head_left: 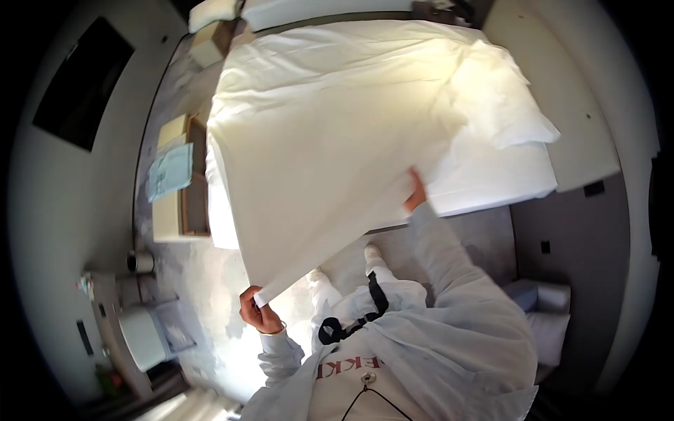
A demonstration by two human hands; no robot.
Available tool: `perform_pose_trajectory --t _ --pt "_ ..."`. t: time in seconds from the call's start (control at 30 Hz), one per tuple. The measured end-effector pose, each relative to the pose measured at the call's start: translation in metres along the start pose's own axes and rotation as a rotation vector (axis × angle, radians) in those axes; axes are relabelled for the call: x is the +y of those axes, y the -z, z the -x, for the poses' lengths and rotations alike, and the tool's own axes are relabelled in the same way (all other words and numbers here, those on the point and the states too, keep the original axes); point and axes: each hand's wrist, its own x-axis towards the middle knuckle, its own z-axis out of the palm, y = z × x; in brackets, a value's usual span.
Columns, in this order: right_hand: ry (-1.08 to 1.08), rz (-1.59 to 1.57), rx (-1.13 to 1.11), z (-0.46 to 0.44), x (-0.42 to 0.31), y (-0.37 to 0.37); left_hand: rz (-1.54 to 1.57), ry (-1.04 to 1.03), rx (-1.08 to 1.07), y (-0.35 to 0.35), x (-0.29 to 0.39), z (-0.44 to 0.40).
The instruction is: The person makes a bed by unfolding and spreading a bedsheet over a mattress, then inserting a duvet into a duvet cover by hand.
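A large white bed sheet (309, 175) spreads over the bed, and its near corner is drawn out past the bed's near left corner. My left hand (260, 311) is closed around that corner, lifting it above the floor. From there the sheet's near edge slants up toward my right hand (416, 191), which is at the edge close to the bed's near side. Motion smears the right fingers, so I cannot tell whether they grip the cloth. Crumpled, thicker white bedding (495, 98) lies at the bed's right side, beside an exposed smooth white mattress surface (484, 179).
A low wooden bench (167, 217) with a pale blue folded cloth (170, 172) stands left of the bed. A white chair (144, 339) and a small bin (140, 262) are at lower left. A bluish armchair (547, 319) is at right. A screen (83, 84) hangs on the left wall.
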Motion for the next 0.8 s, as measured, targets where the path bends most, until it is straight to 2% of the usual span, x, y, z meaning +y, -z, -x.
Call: perform_pose_trajectory --t 0.03,0.07,0.13,0.17,0.2,0.23,0.27,0.3,0.33,0.37,0.4,0.43,0.5,0.53,0.57,0.63,0.67,0.7,0.77,0.8 --pt "0.064 0.152 0.096 0.01 -0.043 -0.022 -0.039 0.003 0.054 -0.006 0.01 0.025" --pt "0.123 0.169 0.091 -0.007 -0.087 0.001 -0.079 0.005 0.107 -0.012 0.018 0.053" --pt "0.429 0.213 0.289 -0.017 -0.141 0.001 0.013 0.23 0.205 -0.005 0.012 0.084" --pt "0.582 0.216 0.356 -0.014 -0.158 -0.015 0.048 0.335 0.248 -0.006 0.011 0.087" --pt "0.725 0.295 0.404 0.034 -0.151 -0.07 0.104 0.397 0.272 -0.008 0.011 0.077" --pt "0.744 0.283 0.233 0.06 -0.16 -0.081 0.15 0.503 0.191 0.003 -0.012 0.088" --pt "0.683 0.195 0.009 0.09 -0.168 -0.093 0.24 0.769 0.241 -0.005 -0.012 0.091" --pt "0.736 0.301 -0.133 0.139 -0.161 -0.127 0.331 1.034 0.289 -0.014 -0.013 0.096" --pt "0.915 0.574 -0.221 0.177 -0.157 -0.138 0.357 1.003 -0.044 -0.006 -0.046 0.114" --pt "0.944 0.68 -0.229 0.197 -0.149 -0.134 0.442 0.976 -0.16 -0.017 -0.053 0.118" --pt "0.973 0.799 -0.193 0.205 -0.136 -0.112 0.704 1.105 -0.236 -0.026 -0.072 0.119" --pt "0.908 0.961 -0.281 0.213 -0.112 -0.108 0.826 1.206 -0.404 -0.045 -0.087 0.122" --pt "0.795 1.284 -0.484 0.23 -0.065 -0.101 0.94 1.444 -0.733 -0.094 -0.042 0.101" --pt "0.59 1.403 -0.636 0.239 -0.048 -0.12 1.049 1.591 -0.692 -0.114 0.0 0.09" --pt "0.427 1.341 -0.682 0.241 -0.016 -0.115 1.15 1.742 -0.642 -0.128 0.02 0.084" --pt "-0.078 1.527 -0.684 0.25 0.035 -0.08 1.23 1.771 -0.643 -0.144 0.008 0.087" --pt "-0.312 1.382 -0.584 0.254 0.051 -0.076 1.3 1.741 -0.619 -0.146 -0.002 0.088" --pt "-0.309 1.379 -0.582 0.252 0.05 -0.064 1.297 1.742 -0.623 -0.147 -0.012 0.094" --pt "-0.711 0.855 -0.058 0.247 0.045 -0.023 1.254 1.661 -0.246 -0.148 -0.023 0.111" --pt "-0.552 0.737 -0.044 0.241 0.049 0.021 1.227 1.667 -0.295 -0.143 -0.016 0.116"
